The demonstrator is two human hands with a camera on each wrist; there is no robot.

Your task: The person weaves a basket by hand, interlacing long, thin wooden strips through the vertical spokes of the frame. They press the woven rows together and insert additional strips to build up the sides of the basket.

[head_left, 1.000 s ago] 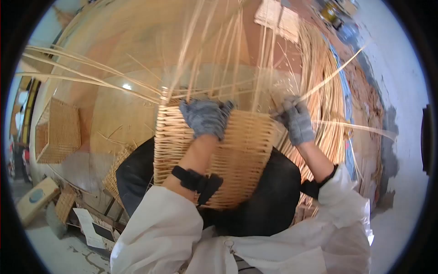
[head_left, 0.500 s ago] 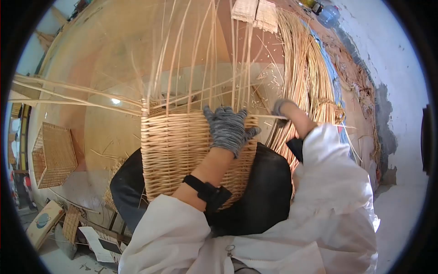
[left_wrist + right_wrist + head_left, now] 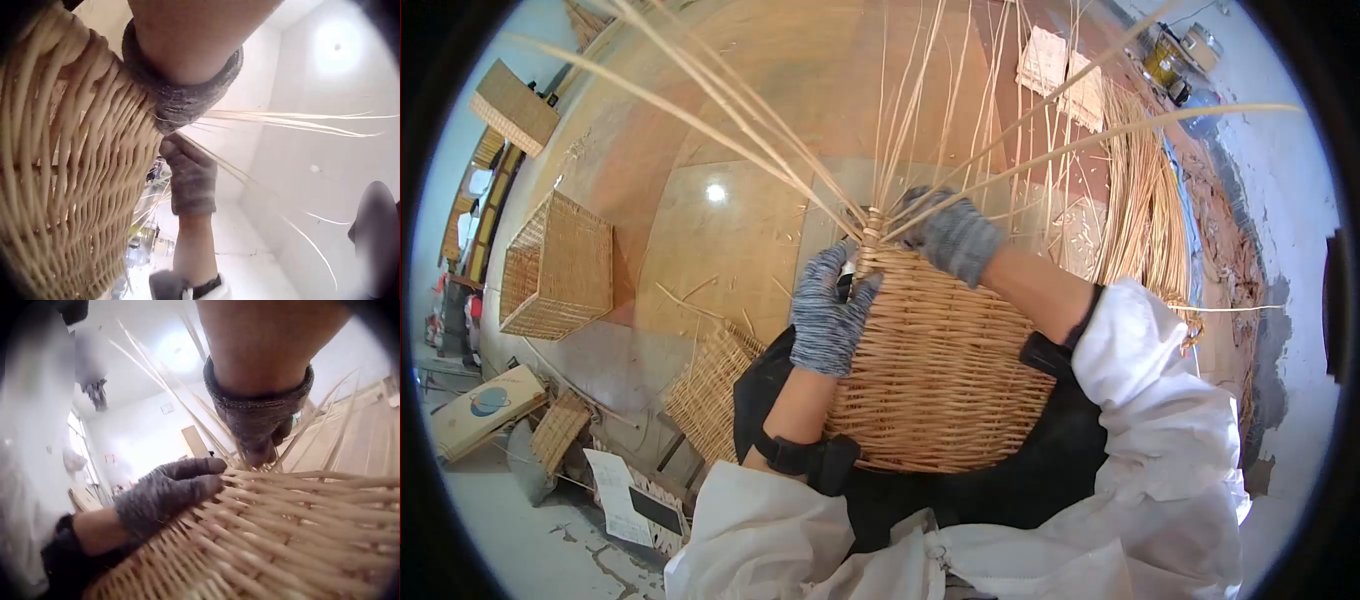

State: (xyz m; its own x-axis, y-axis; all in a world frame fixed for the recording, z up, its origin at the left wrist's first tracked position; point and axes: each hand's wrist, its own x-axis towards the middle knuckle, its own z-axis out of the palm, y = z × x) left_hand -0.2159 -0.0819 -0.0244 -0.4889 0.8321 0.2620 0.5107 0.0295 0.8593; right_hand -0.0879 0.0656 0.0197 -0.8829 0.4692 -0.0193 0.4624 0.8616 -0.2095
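A woven wicker basket (image 3: 945,370) rests on the person's lap, long stakes (image 3: 740,115) rising from its rim. The gloved left hand (image 3: 828,310) grips the basket's corner, thumb on the near side; in the right wrist view the left hand (image 3: 169,490) pinches that edge. Just beyond the corner, the gloved right hand (image 3: 952,235) has its fingers curled at the rim among the stakes, pinching a strand (image 3: 215,159) that shows in the left wrist view. Its fingertips are partly hidden behind the stakes.
A bundle of loose willow rods (image 3: 1140,190) lies at the right, beside the wall. Another wicker basket (image 3: 565,265) stands at the left. A woven panel (image 3: 710,390) and a cardboard box (image 3: 490,405) lie at lower left.
The basket has turned and shifted right in the head view. The left hand has moved from the middle of the rim to the corner; the right hand has come in from the right to meet it.
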